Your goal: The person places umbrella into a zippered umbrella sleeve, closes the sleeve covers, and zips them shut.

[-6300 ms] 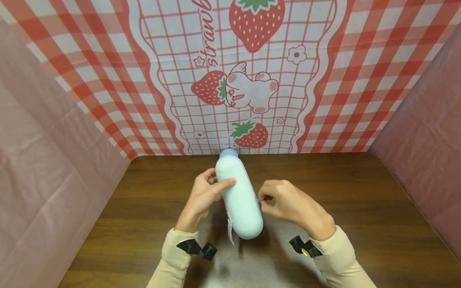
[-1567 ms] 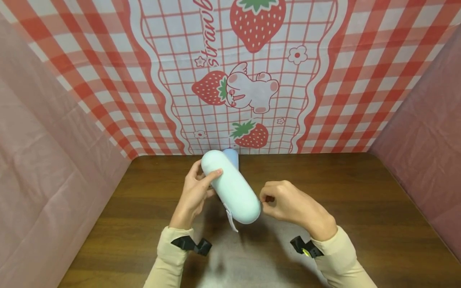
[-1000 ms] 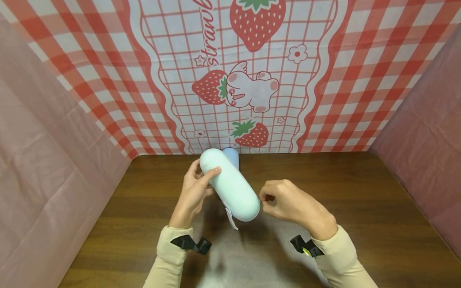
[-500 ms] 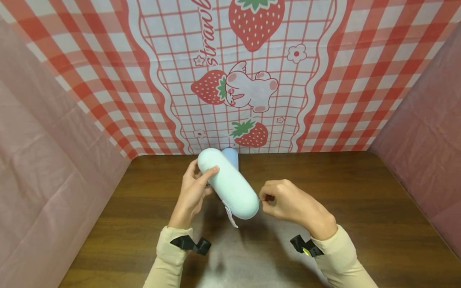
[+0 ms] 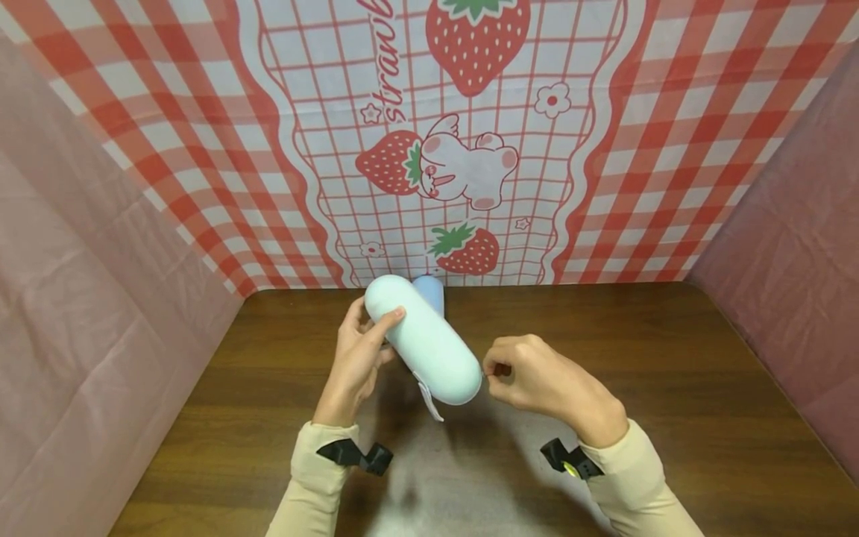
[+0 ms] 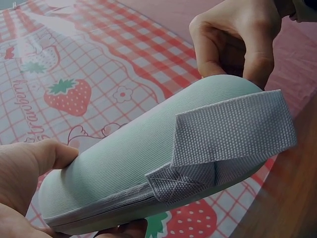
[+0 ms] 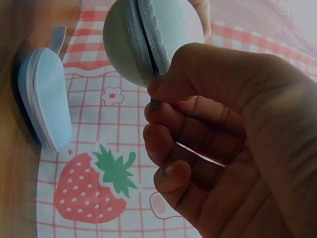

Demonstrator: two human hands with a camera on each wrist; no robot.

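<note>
A mint-green, rounded zip case (image 5: 429, 339) is held aloft, tilted, above the table. My left hand (image 5: 356, 354) grips its far left end, thumb on top and fingers underneath. At the near right end, my right hand (image 5: 546, 380) pinches the small zipper pull (image 7: 156, 103) between thumb and forefinger. In the right wrist view the zipper (image 7: 144, 42) runs round the end of the case, with a narrow dark gap between its rows near the pull. A grey webbing strap (image 6: 233, 129) sticks out from the case's side. The case's inside is hidden.
A light blue zip case (image 7: 52, 99) with its own strap stands behind, against the strawberry-print cloth (image 5: 463, 171). Wood-grain tabletop (image 5: 637, 350) lies beneath the hands. Pink cloth walls (image 5: 87, 298) close off both sides.
My left hand has drawn the green case leftward and turned it more slantwise, uncovering more of the blue case. My right hand has hardly moved and now sits at the case's near end.
</note>
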